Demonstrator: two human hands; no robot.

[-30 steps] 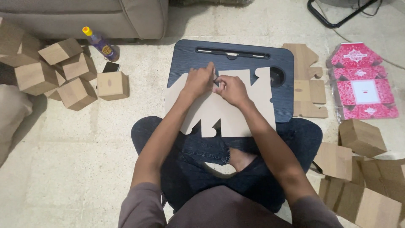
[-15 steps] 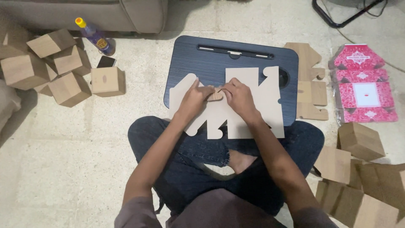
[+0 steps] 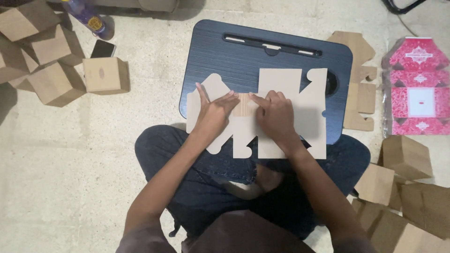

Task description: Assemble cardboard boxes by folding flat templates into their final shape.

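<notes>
A flat, pale die-cut cardboard box blank (image 3: pixel 307 110) lies on a dark blue lap desk (image 3: pixel 243 54) over my crossed legs. My left hand (image 3: pixel 214 112) presses flat on the blank's left part, fingers spread. My right hand (image 3: pixel 276 115) presses next to it, index finger pointing left. Between the two hands a small brown panel (image 3: pixel 243 104) is folded over onto the blank, and both hands' fingertips touch its edges.
Several assembled brown cardboard boxes (image 3: pixel 56 79) sit at the left with a phone (image 3: pixel 103 48) and a bottle (image 3: pixel 89 18). Flat brown blanks (image 3: pixel 358 98) and pink printed blanks (image 3: pixel 417 93) lie at the right. More brown boxes (image 3: pixel 405 157) crowd the lower right.
Both hands came down from pinching near the blank's top middle to pressing flat on it. The blank has shifted slightly right and a brown panel now lies folded between the hands.
</notes>
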